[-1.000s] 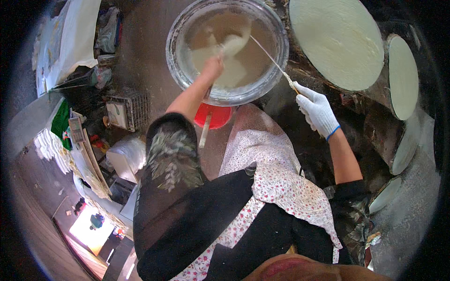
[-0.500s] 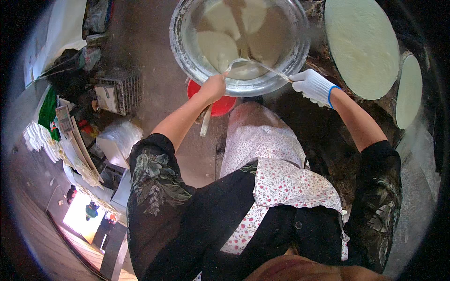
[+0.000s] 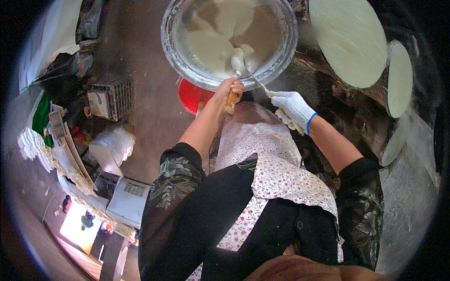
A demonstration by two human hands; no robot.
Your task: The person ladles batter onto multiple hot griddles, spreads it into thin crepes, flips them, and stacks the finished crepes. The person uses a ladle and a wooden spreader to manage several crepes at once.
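A wide metal basin (image 3: 192,75) holds pale, creamy liquid (image 3: 206,49). At its near rim, my bare left hand (image 3: 228,88) is closed around a tool's wooden handle (image 3: 230,104). My right hand (image 3: 293,108), in a white knitted glove with a blue cuff, grips a thin metal utensil handle (image 3: 259,83) that slants over the rim. Both tools meet above the liquid at a coated, rounded spoon-like end (image 3: 237,60). I cannot tell which handle bears that end. Something pale and crumpled hangs under the gloved palm.
Several large round surfaces covered in a pale layer (image 3: 349,42) stand at the right. Below the basin's left side sits a red bucket (image 3: 189,96). Farther left are a wire rack (image 3: 123,100), a plastic-wrapped bundle (image 3: 115,145) and a white box (image 3: 128,200).
Both hands have drawn closer together. The left turned so its wooden handle points toward me; the right moved nearer my body. The utensils now meet above the basin, and the view shifted slightly.
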